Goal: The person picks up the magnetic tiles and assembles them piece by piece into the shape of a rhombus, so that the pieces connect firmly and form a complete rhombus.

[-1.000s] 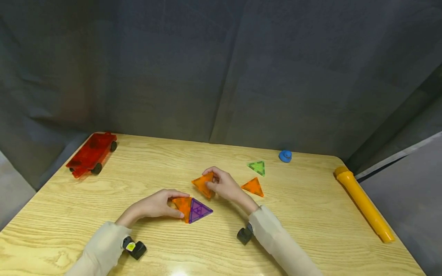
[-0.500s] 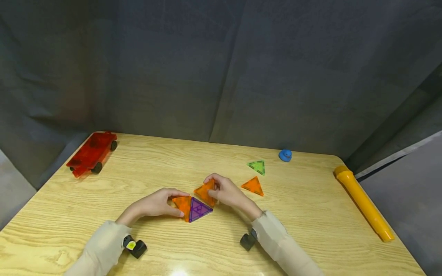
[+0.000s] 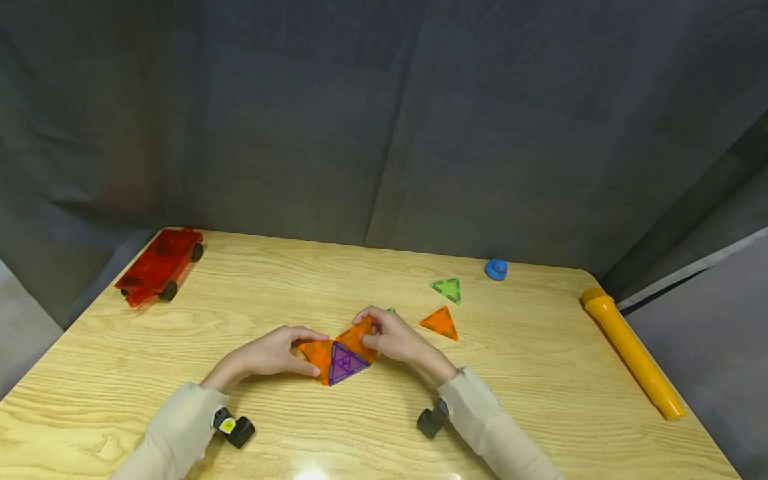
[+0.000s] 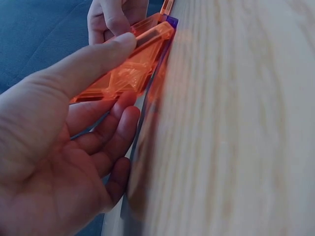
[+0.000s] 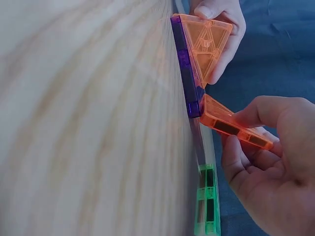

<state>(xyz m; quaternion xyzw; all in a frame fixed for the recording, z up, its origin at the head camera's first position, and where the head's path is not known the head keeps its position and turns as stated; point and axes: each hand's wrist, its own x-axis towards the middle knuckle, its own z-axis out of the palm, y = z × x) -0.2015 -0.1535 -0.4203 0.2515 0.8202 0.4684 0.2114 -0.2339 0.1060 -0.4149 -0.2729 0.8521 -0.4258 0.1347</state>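
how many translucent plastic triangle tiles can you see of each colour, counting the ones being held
Orange translucent plastic triangle tiles: 3
Purple translucent plastic triangle tile: 1
Green translucent plastic triangle tiles: 2, one mostly hidden behind the right hand in the head view
Total: 6

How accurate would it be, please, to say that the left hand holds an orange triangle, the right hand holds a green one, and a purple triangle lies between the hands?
One slip: the triangle in the right hand is orange, not green, as the head view shows. The left hand does hold an orange triangle, and a purple triangle lies between the hands.
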